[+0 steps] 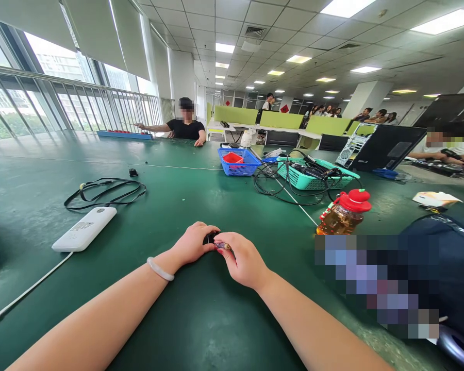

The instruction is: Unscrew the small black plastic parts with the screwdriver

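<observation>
My left hand, with a pale bracelet on its wrist, is closed around a small black object just above the green table. My right hand meets it from the other side, fingers pinched on a small brownish, shiny piece. The two items lie against each other between my fingertips. My fingers cover most of both, so their kind cannot be made out.
Left lie a white power bank with a cable and a black cord. Ahead stand a blue basket and a green basket of cables. A red-lidded bottle and dark bag are right. A person sits across.
</observation>
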A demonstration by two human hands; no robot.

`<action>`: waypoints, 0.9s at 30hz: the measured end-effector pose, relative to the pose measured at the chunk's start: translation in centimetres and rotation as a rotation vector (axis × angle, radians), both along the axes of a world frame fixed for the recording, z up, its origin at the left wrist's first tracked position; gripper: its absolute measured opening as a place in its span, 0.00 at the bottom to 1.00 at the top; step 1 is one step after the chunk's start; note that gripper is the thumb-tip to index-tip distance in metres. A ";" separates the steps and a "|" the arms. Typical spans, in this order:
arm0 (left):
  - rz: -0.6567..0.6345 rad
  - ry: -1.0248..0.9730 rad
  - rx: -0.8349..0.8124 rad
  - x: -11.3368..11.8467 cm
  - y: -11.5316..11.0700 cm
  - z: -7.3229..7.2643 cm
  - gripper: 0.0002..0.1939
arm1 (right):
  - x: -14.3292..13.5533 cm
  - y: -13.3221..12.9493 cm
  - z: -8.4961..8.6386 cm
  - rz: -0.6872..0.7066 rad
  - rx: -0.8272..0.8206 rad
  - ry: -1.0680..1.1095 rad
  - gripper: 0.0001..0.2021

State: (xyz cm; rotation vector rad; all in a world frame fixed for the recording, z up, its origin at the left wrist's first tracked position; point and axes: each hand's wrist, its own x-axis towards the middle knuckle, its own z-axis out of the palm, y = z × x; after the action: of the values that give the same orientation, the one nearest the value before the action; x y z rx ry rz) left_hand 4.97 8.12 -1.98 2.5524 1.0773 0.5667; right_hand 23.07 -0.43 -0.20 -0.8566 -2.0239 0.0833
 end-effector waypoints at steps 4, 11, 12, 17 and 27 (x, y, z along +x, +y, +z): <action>-0.005 -0.013 -0.007 0.1 -0.1 0.2 0.19 | 0.0 0.2 -0.1 -0.029 -0.120 0.038 0.11; -0.016 -0.004 0.015 0.1 -0.1 0.1 0.19 | 0.0 0.5 0.6 -0.133 -0.273 0.236 0.03; -0.014 -0.003 0.018 0.1 -0.1 0.1 0.19 | 0.1 0.6 0.6 -0.150 -0.295 0.264 0.03; 0.000 0.006 0.016 0.1 -0.1 0.1 0.21 | 0.4 1.2 0.2 -0.216 -0.370 0.365 0.04; -0.005 0.004 0.026 0.2 -0.4 0.4 0.17 | 0.1 0.4 -0.3 -0.075 -0.237 0.172 0.15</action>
State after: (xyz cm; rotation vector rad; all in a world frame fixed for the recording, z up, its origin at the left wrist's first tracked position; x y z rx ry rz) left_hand 5.13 7.72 -1.59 2.5788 1.0717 0.5786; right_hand 23.13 -0.04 -0.47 -1.0357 -1.8417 0.3490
